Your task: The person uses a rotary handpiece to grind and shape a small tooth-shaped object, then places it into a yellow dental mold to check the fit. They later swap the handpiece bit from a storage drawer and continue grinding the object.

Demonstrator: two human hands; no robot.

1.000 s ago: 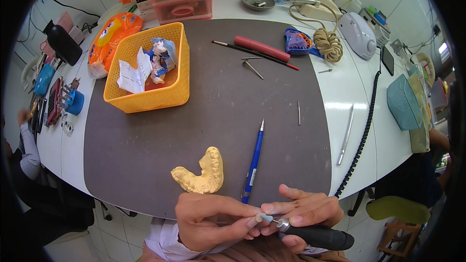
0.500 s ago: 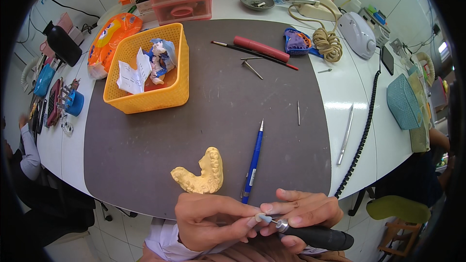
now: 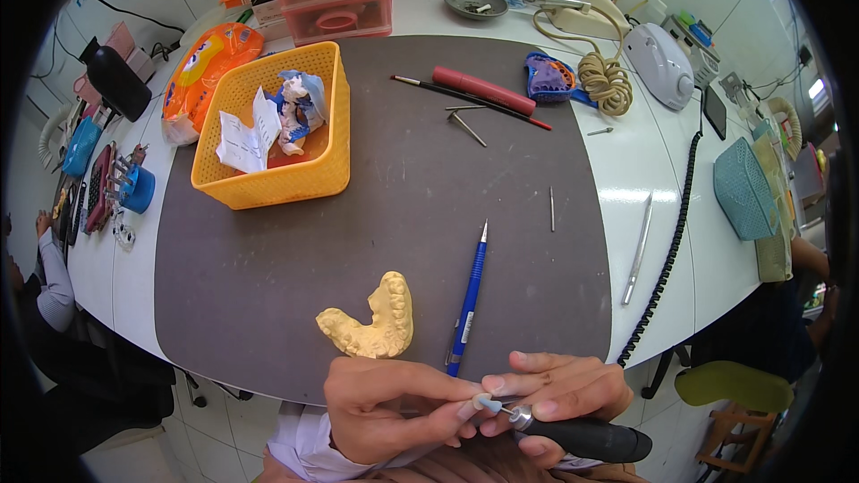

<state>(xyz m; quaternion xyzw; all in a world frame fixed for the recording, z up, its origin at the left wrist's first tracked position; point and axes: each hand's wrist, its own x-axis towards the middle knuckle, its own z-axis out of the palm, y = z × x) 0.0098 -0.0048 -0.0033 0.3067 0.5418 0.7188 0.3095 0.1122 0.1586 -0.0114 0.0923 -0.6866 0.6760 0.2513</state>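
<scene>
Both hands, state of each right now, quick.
Left hand: closed, pinching a small pale piece at the fingertips.
Right hand: closed, holding a black handpiece fitted with a pale blue tip.

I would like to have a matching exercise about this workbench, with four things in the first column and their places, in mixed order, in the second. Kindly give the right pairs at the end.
Things
1. Handpiece
2. Cast
3. Folded paper
4. Coiled cord

Places
A. In the yellow basket
B. On the white table, to the right of the mat
C. Held in the right hand
D. On the mat, to the left of the blue pencil

Right pairs: 1-C, 2-D, 3-A, 4-B
</scene>
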